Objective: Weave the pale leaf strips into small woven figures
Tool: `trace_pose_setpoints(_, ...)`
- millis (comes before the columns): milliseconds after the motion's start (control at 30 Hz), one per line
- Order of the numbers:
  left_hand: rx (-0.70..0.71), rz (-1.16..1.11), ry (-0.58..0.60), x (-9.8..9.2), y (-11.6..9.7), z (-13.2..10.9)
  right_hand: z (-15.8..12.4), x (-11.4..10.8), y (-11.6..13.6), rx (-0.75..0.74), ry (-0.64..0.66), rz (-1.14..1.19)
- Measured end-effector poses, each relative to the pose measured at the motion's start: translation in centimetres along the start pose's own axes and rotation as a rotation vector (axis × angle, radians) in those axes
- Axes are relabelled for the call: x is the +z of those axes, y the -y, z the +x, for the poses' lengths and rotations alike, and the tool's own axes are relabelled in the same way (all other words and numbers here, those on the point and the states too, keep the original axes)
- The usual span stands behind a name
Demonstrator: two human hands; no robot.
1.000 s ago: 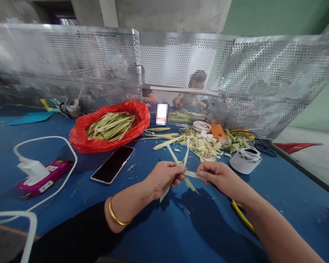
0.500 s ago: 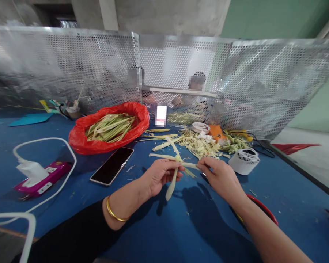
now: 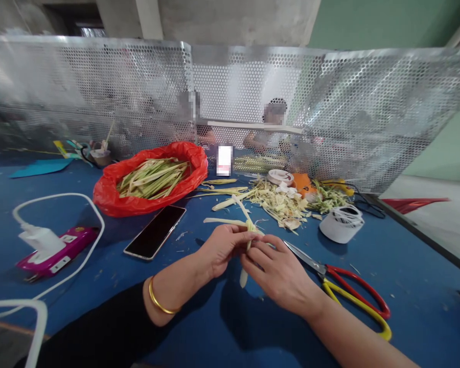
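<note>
- A red bag (image 3: pixel 111 197) of green leaf strips sits at the left of the blue bench (image 3: pixel 99 286), with a dark phone (image 3: pixel 155 231) just beside it.
- The left hand (image 3: pixel 222 248) pinches crossed pale strips (image 3: pixel 248 224) just above the bench.
- The right hand (image 3: pixel 278 273) presses against the left, its fingers closed on the same pale strips.
- Red-and-yellow scissors (image 3: pixel 345 289) lie near the right wrist.
</note>
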State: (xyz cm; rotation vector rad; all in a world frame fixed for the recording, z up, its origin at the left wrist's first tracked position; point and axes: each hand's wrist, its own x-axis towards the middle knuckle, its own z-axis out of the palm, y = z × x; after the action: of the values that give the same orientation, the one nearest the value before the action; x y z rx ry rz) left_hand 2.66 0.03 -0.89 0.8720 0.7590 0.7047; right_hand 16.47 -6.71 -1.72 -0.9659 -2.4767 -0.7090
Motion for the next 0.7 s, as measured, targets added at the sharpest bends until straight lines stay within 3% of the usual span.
trace_pose_setpoints(300, 0.050, 0.087, -0.074, 0.32, -0.44, -0.35, -0.31, -0.53, -0.24, -0.045, -0.175, 0.084)
trace_pose_setpoints(533, 0.157, 0.154, -0.107, -0.03, -0.03, -0.08, -0.77, -0.15, -0.01, 0.005, -0.185, 0.116)
trace_pose_setpoints(700, 0.095, 0.151, -0.025, 0.23, -0.43, -0.42, -0.58, 0.16, 0.00, 0.102, -0.174, 0.083)
